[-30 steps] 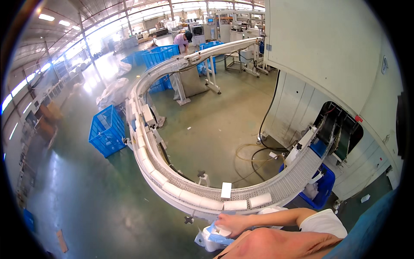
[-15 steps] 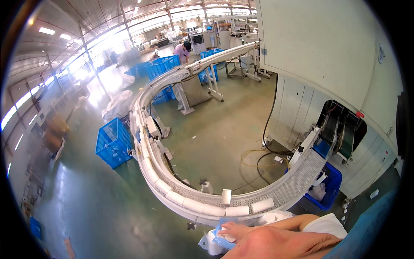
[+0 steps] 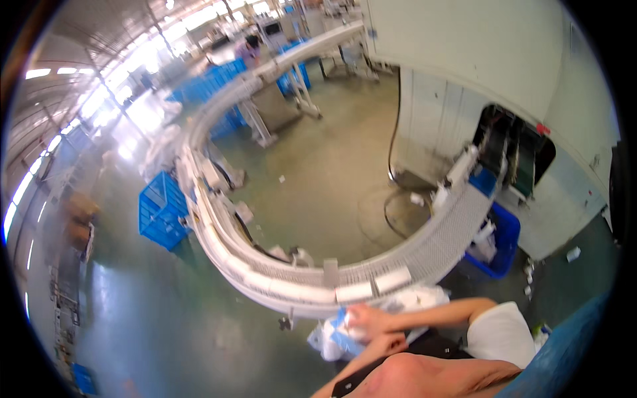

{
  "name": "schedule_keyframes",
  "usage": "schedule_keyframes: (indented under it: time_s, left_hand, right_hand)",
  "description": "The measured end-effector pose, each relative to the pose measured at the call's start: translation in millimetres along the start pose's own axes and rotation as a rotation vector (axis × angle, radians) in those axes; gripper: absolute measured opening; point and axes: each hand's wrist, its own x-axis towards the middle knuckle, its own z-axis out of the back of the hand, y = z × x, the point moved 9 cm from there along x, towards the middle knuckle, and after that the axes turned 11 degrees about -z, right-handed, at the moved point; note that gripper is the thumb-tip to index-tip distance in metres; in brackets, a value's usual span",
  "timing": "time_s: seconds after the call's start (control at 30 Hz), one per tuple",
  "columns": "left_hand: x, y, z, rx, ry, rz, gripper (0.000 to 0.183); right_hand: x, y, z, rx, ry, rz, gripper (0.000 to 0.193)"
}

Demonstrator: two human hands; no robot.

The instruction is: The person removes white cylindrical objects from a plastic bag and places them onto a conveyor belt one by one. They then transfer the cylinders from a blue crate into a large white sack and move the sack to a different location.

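Note:
My right hand (image 3: 369, 321) reaches in from the right, its forearm below a white sleeve. Its fingers are closed over a blue-and-white plastic pack (image 3: 344, 339) just outside the curved conveyor's near edge. Close by the right wrist, my left hand (image 3: 390, 342) comes up from the lower edge with curled fingers; what they hold, if anything, is hidden. Clear plastic wrap (image 3: 418, 300) with white contents lies behind the right forearm. On the conveyor (image 3: 451, 229), white oblong packs (image 3: 393, 280) lie end to end, and a small upright block (image 3: 330, 272) stands at the inner side.
The conveyor curves left and away past a light blue crate (image 3: 162, 211). At right stands a large pale machine (image 3: 464, 40) with a dark opening, and a dark blue bin (image 3: 499, 242) below. A co-worker (image 3: 248, 52) is far off among blue crates. Cables lie on the floor.
The view has shifted, so the conveyor and machine sit higher. My left hand has come into sight beside the right wrist. The right hand stays on the plastic pack.

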Motion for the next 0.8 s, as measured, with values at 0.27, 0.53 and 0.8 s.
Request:
schedule_keyframes:
  time_s: [0.27,0.53,0.8]
  left_hand:
    - [-5,-25,-9,-0.126,-0.066,0.324,0.018]
    - [18,-28,-9,-0.124,0.007,0.295,0.018]
    - [28,-18,-12,-0.138,0.018,0.226,0.018]
  right_hand:
    - [-108,-114,181,0.896,-0.197,-0.543,0.048]
    - [-189,-255,192,1.002,-0.449,-1.049,0.048]
    - [-133,-295,133,1.013,-0.107,-1.080,0.036]
